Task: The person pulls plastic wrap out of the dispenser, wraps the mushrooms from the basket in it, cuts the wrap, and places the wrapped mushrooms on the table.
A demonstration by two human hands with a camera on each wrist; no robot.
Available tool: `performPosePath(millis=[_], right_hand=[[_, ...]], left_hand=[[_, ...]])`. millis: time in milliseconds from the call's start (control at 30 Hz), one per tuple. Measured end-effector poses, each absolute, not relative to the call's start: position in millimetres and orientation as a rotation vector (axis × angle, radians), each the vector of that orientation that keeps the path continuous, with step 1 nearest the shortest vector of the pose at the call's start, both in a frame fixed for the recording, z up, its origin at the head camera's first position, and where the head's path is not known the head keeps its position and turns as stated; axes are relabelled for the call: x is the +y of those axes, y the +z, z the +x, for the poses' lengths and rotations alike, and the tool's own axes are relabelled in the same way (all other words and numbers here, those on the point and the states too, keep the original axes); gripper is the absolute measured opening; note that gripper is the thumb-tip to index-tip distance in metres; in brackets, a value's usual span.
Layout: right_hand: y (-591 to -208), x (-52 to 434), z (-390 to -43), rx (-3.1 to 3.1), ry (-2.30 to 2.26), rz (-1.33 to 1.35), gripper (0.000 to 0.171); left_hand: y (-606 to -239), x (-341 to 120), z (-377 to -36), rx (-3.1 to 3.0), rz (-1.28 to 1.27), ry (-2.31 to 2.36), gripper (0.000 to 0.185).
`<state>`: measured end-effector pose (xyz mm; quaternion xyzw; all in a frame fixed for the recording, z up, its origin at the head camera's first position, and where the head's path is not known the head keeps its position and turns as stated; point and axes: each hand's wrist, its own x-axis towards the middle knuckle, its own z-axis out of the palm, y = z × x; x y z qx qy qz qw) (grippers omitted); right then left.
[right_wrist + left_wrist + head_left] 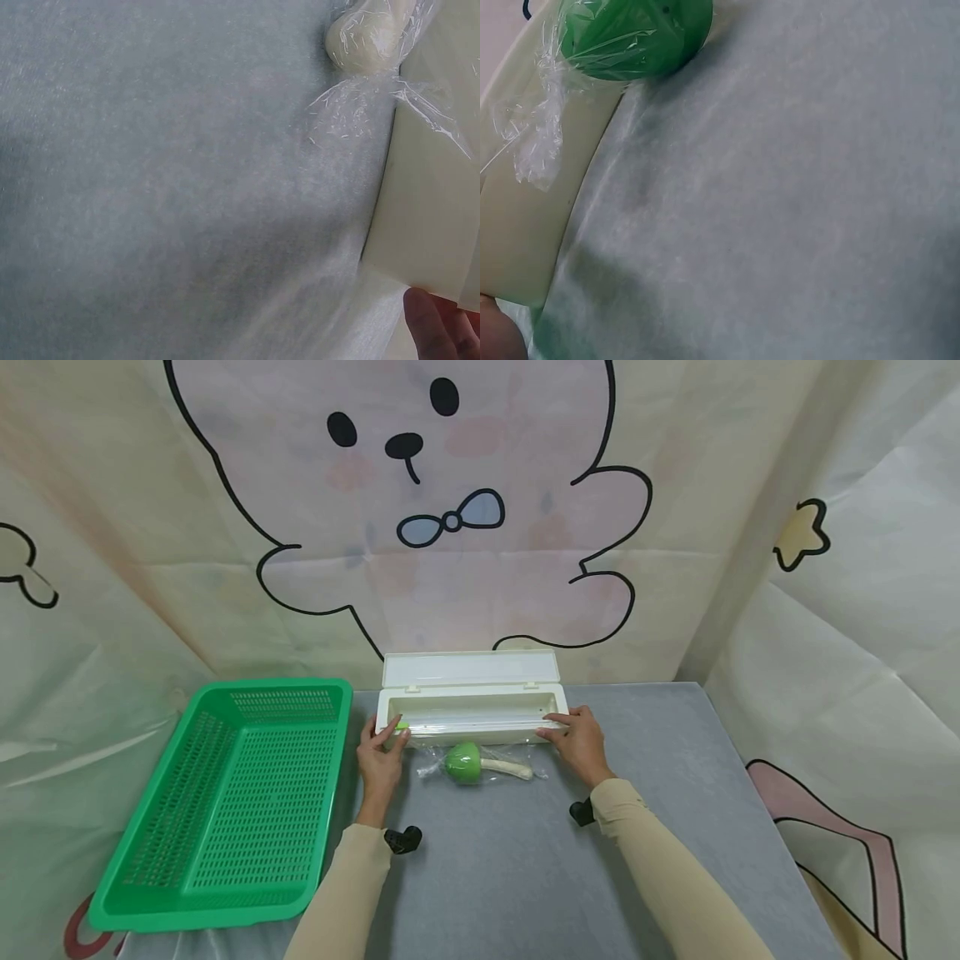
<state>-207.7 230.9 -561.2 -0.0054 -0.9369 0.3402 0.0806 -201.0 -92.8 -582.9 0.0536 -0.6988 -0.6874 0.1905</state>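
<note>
A cream cling film dispenser (pixel 472 739) lies at the back of the table with its lid (pixel 471 668) raised. Inside it, clear film runs along the front edge, and a small green piece (pixel 402 725) shows at the left end. My left hand (pixel 380 764) grips the dispenser's left end, thumb toward the front. At the right end, my right hand (pixel 583 745) holds the front corner between thumb and fingers. Just before the dispenser lies a mushroom-shaped item with a green cap (pixel 463 763) and pale stem (pixel 364 41), wrapped in clear film.
On the left stands a green plastic basket (pixel 337 793) with slotted walls and floor. A grey cloth (pixel 510 877) covers the table. Behind the table hangs a printed curtain (pixel 690 510), close to the raised lid.
</note>
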Motion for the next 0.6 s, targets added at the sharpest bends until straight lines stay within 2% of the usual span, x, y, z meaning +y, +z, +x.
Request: performPosePath(millis=[233, 600], right_hand=[[-561, 232, -208, -2.806, 1.020, -0.005, 0.035], [-565, 232, -209, -2.821, 1.010, 0.002, 0.035]], left_hand=[[-601, -100, -211, -2.094, 0.079, -1.878, 0.031], [-585, -112, -213, -2.427, 0.069, -1.909, 0.027]])
